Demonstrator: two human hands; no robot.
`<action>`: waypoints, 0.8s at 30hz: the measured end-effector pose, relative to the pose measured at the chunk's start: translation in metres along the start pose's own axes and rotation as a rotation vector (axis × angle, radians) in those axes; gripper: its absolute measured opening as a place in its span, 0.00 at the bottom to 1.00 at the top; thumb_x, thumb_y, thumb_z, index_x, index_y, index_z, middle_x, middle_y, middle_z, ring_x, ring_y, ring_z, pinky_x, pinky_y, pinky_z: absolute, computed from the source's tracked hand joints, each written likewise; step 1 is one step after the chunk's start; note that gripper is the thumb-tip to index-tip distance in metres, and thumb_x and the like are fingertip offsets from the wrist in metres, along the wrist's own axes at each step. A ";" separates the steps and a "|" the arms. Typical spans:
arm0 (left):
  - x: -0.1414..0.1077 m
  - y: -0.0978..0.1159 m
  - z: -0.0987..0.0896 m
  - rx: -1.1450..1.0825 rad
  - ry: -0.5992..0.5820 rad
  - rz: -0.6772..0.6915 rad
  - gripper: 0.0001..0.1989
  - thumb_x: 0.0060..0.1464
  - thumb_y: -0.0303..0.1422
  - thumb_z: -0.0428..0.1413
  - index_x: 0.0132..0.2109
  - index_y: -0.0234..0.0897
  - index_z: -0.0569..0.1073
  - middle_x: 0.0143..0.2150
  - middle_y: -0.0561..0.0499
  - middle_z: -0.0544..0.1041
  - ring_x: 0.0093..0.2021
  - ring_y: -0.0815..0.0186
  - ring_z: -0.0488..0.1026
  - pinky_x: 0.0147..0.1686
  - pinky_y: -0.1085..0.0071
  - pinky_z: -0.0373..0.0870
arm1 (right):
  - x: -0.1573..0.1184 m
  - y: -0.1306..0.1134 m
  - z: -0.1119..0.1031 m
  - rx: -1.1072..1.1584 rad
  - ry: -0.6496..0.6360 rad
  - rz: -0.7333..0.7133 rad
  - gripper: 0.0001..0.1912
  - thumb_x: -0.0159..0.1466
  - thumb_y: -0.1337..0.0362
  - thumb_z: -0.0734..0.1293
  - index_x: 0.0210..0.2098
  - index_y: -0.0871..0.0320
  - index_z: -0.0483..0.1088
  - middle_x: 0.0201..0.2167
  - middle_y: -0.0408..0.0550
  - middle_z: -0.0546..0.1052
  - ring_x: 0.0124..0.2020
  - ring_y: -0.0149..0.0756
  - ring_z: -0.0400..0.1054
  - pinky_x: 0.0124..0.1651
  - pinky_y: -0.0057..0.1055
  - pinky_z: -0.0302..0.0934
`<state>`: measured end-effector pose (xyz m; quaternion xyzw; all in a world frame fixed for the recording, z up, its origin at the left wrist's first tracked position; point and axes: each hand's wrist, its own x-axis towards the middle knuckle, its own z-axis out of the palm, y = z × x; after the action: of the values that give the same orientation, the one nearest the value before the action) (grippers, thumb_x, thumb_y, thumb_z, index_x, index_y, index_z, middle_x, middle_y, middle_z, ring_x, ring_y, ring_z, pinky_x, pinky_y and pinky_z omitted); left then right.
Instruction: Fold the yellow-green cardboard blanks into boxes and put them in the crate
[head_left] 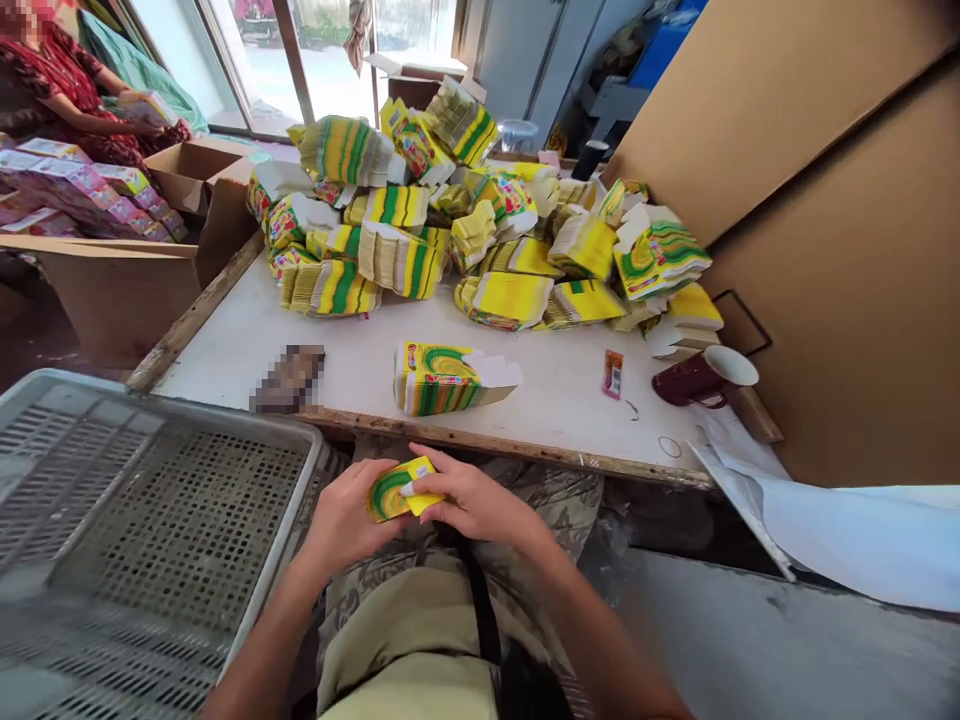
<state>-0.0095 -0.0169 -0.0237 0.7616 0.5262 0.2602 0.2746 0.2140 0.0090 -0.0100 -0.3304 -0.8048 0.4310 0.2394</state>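
Above my lap, just below the table's front edge, I hold a small yellow and green carton (391, 492) in both hands. My left hand (351, 512) is wrapped round its left side. On the right end, the fingers of my right hand (469, 495) grip the carton near a yellow flap. Directly ahead on the table lies a stack of flat folded cartons (439, 380) in the same colours, with white flaps pointing right. Behind it spreads a large heap of bundled flat cartons (405, 255).
A grey plastic crate (289, 540) stands at my left. On the white table (360, 350) are a maroon mug (686, 378), a small orange packet (612, 374) and a blurred item (291, 378). Cardboard (840, 300) walls the right. Far left, a person (82, 95) works by an open box (135, 290).
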 end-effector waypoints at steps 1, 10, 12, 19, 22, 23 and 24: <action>0.000 0.002 0.001 0.017 0.001 0.006 0.25 0.46 0.38 0.64 0.53 0.43 0.70 0.46 0.46 0.78 0.46 0.55 0.76 0.44 0.63 0.72 | 0.000 0.000 0.002 0.013 0.009 0.022 0.12 0.61 0.64 0.71 0.45 0.58 0.76 0.66 0.63 0.62 0.67 0.48 0.58 0.62 0.44 0.60; 0.004 0.000 0.002 0.012 0.054 0.022 0.26 0.46 0.32 0.62 0.55 0.42 0.68 0.49 0.45 0.77 0.49 0.54 0.74 0.47 0.61 0.70 | 0.011 0.009 0.032 0.244 0.239 0.047 0.37 0.60 0.61 0.72 0.64 0.54 0.55 0.65 0.59 0.62 0.66 0.45 0.57 0.67 0.45 0.53; 0.007 0.002 0.002 0.012 0.076 0.019 0.26 0.47 0.32 0.62 0.54 0.41 0.68 0.48 0.45 0.77 0.48 0.54 0.74 0.47 0.61 0.70 | 0.013 0.008 0.032 0.220 0.251 0.031 0.34 0.62 0.60 0.70 0.64 0.54 0.56 0.63 0.58 0.63 0.66 0.45 0.57 0.68 0.45 0.52; -0.012 -0.022 -0.044 0.250 0.200 -0.153 0.26 0.52 0.43 0.61 0.55 0.37 0.69 0.48 0.41 0.77 0.47 0.52 0.75 0.47 0.58 0.71 | 0.025 0.001 -0.011 -0.099 0.465 -0.034 0.36 0.61 0.54 0.71 0.64 0.54 0.57 0.59 0.58 0.68 0.59 0.48 0.65 0.62 0.45 0.61; -0.035 -0.051 -0.081 0.610 0.245 -0.332 0.29 0.53 0.48 0.59 0.55 0.34 0.70 0.52 0.34 0.76 0.53 0.40 0.71 0.51 0.44 0.66 | 0.039 0.014 -0.049 -0.359 0.698 0.080 0.22 0.66 0.59 0.66 0.58 0.55 0.65 0.52 0.57 0.74 0.55 0.50 0.67 0.59 0.50 0.61; -0.042 -0.059 -0.090 0.688 0.243 -0.383 0.30 0.53 0.50 0.58 0.56 0.33 0.70 0.55 0.31 0.73 0.55 0.36 0.69 0.51 0.40 0.65 | 0.043 0.020 -0.059 -0.425 0.694 0.128 0.20 0.66 0.61 0.66 0.56 0.57 0.66 0.50 0.58 0.75 0.53 0.51 0.68 0.56 0.51 0.62; -0.047 -0.066 -0.096 0.722 0.237 -0.410 0.31 0.54 0.51 0.56 0.56 0.33 0.70 0.57 0.30 0.72 0.56 0.35 0.68 0.51 0.38 0.65 | 0.048 0.026 -0.068 -0.473 0.666 0.165 0.18 0.66 0.62 0.65 0.54 0.58 0.67 0.47 0.58 0.76 0.50 0.52 0.69 0.54 0.51 0.64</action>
<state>-0.1338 -0.0279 -0.0056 0.6532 0.7520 0.0853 -0.0257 0.2359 0.0913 0.0070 -0.5611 -0.7311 0.1217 0.3685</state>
